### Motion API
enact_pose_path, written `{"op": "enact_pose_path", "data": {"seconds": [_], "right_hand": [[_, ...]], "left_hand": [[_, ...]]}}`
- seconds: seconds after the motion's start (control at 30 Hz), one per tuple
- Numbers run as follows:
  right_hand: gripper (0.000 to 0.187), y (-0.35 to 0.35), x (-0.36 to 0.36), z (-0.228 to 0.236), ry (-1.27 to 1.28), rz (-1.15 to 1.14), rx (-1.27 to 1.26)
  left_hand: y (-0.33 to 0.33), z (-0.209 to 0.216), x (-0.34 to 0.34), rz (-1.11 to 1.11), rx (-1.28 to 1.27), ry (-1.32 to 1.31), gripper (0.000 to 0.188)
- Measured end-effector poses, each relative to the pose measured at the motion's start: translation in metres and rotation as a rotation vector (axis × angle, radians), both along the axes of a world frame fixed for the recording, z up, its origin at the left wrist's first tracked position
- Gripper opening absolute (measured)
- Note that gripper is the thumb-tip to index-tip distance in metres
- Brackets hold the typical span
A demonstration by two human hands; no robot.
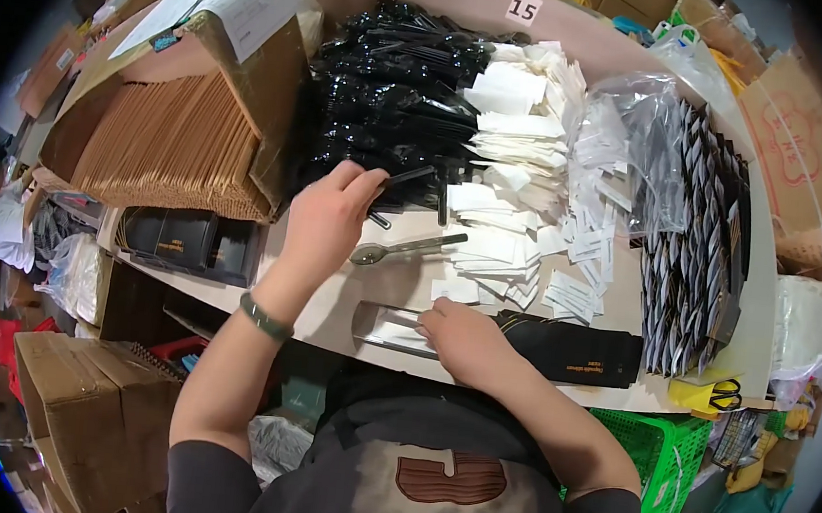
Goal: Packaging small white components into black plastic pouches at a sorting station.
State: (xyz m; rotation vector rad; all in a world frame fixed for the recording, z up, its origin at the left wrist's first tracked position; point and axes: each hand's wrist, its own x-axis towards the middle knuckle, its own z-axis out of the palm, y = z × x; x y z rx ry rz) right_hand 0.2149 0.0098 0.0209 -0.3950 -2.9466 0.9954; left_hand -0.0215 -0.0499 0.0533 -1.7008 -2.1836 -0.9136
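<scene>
My left hand (328, 218) reaches to the near edge of a heap of black plastic cutlery (391, 98) and pinches one black piece (406, 176) between thumb and fingers. My right hand (463, 334) rests at the table's front edge, fingers on the open end of a long black sleeve (574, 354), with white paper (393, 333) lying beside it. A grey plastic spoon (404, 249) lies loose on the table between both hands.
White napkins (513, 148) are piled in the middle, small white sachets (588, 243) beside them, and black-and-white packets (705, 253) stacked at right. Brown paper bags (172, 143) fill a box at left. A green basket (667, 455) and scissors (724, 391) sit at lower right.
</scene>
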Motion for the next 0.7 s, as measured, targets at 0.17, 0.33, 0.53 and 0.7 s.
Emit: {"op": "enact_pose_path", "data": {"seconds": [0.17, 0.33, 0.53, 0.7], "right_hand": [[0.018, -0.023, -0.004, -0.010, -0.033, -0.074, 0.204], [0.015, -0.005, 0.032, 0.003, 0.290, -0.240, 0.285], [0.037, -0.004, 0.046, -0.025, 0.394, 0.140, 0.402], [0.030, -0.005, 0.054, -0.059, 0.414, 0.109, 0.460]], "left_hand": [[-0.043, -0.028, 0.035, -0.107, -0.162, -0.249, 0.018], [-0.098, -0.056, 0.057, -0.260, 0.075, -0.018, 0.026], [-0.066, -0.028, 0.063, -0.563, -0.307, -0.060, 0.030], [-0.058, 0.047, -0.077, 0.218, 0.126, 0.267, 0.011]]}}
